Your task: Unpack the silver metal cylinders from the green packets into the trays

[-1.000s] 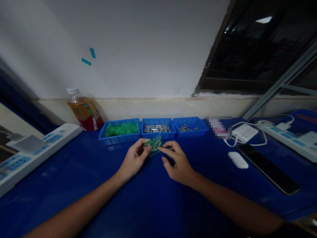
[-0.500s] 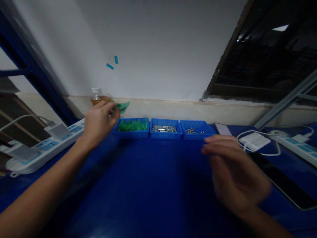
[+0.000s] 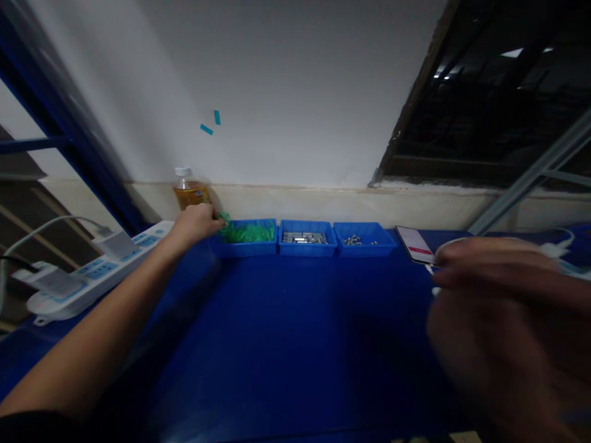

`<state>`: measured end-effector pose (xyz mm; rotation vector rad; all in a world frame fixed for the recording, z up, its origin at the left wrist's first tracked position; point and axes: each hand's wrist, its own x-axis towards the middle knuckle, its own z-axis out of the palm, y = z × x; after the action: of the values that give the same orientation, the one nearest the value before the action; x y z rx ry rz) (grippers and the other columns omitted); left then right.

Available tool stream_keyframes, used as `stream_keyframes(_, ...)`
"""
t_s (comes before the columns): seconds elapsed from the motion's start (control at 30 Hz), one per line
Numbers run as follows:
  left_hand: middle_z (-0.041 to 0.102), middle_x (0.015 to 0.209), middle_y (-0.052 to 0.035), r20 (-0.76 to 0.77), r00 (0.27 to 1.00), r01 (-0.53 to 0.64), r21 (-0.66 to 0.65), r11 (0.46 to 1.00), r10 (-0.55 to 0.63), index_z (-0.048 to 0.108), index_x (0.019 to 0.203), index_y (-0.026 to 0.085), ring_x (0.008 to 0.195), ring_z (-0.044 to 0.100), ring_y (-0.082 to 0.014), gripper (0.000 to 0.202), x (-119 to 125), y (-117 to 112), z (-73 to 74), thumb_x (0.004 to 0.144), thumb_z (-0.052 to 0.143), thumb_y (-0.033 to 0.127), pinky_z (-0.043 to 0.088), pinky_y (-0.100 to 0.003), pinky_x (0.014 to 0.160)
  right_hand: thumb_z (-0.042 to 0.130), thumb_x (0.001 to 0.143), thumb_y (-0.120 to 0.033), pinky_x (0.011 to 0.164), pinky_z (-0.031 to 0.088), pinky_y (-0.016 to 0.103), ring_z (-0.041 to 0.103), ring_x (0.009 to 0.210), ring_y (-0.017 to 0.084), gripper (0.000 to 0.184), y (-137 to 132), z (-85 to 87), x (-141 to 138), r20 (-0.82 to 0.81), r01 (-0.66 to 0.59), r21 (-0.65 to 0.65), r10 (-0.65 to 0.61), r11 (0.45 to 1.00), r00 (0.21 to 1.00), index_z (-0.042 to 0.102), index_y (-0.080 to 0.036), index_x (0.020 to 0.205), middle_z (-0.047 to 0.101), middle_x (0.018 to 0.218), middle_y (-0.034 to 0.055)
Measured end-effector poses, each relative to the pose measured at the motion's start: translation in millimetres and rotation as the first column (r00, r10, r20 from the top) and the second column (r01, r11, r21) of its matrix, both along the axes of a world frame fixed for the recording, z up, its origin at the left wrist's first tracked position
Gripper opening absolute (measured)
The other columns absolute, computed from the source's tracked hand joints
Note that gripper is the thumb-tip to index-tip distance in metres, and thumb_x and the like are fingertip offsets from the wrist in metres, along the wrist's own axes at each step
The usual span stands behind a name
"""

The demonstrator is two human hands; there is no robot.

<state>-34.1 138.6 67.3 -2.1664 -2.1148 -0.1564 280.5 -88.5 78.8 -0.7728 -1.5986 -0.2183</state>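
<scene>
A small, crumpled green bag (image 3: 225, 217) is held at the left end of a shallow blue tray (image 3: 252, 249), its outline blurred. The tray stands upright on the far side, left of centre, loosely filled with thin green bags (image 3: 253, 232) lying jumbled together.

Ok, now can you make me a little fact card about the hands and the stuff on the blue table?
Left hand: at the left bin's left end, green scrap at its fingertips; grip unclear
Right hand: at the right, blurred; can't tell if it holds anything
Left bin: green plastic
Middle bin: silver metal pieces
Right bin: small metal parts
Behind left hand: bottle, white cap
Right of bins: phone, screen lit
</scene>
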Motion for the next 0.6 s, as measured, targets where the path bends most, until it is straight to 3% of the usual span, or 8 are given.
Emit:
stream_keyframes(0.1,0.067,0.099,-0.0177,-0.012,1.000,-0.007,0.039,0.999,0.007,0.060,0.102,0.011,0.094,0.063,-0.0319,0.034,6,0,-7.4,0.080,0.043,0.032,0.048,-0.034,0.074,0.054,0.082,-0.010,0.073,0.045,0.038,0.058,0.077,0.019,0.018,25,-7.5,-6,0.012,-0.016,-0.028,0.016,0.999,1.000,0.062,-0.022,0.092,0.061,0.078,0.0014)
stream_keyframes(0.23,0.066,0.100,-0.0184,-0.041,0.999,-0.014,0.060,0.998,0.016,0.052,0.110,0.012,0.092,0.064,-0.0328,0.037,12,-14,-17.7,0.081,0.044,0.032,0.049,-0.036,0.074,0.052,0.084,-0.012,0.070,0.044,0.036,0.056,0.074,0.017,0.011,58,-43.6,-15,0.101,-0.056,-0.228,0.081,0.972,0.992,0.060,-0.019,0.087,0.062,0.075,0.0023)
stream_keyframes(0.33,0.065,0.098,-0.0204,-0.084,0.996,0.005,0.057,0.998,-0.001,0.050,0.110,0.013,0.089,0.064,-0.0359,0.038,14,-22,-20.2,0.081,0.045,0.036,0.049,-0.039,0.072,0.051,0.086,-0.014,0.070,0.044,0.035,0.055,0.074,0.018,0.011,65,-67.8,-19,0.153,-0.082,-0.333,0.140,0.939,0.978,0.060,-0.019,0.086,0.061,0.074,0.0028)
stream_keyframes(0.47,0.064,0.099,-0.0246,-0.121,0.993,0.018,0.099,0.995,-0.006,0.045,0.115,0.007,0.092,0.063,-0.0375,0.040,10,-20,-8.2,0.084,0.040,0.032,0.047,-0.042,0.074,0.049,0.086,-0.014,0.068,0.043,0.032,0.053,0.073,0.017,0.012,63,-83.2,-22,0.199,-0.106,-0.429,0.208,0.897,0.958,0.060,-0.018,0.087,0.059,0.072,0.0029)
stream_keyframes(0.6,0.062,0.102,-0.0272,-0.173,0.985,0.034,0.050,0.998,-0.025,0.047,0.116,0.004,0.094,0.062,-0.0388,0.045,1,-12,4.8,0.083,0.042,0.035,0.047,-0.042,0.073,0.048,0.087,-0.015,0.068,0.043,0.033,0.053,0.072,0.017,0.014,64,-85.5,-23,0.212,-0.103,-0.465,0.224,0.879,0.951,0.061,-0.019,0.086,0.059,0.072,0.0027)
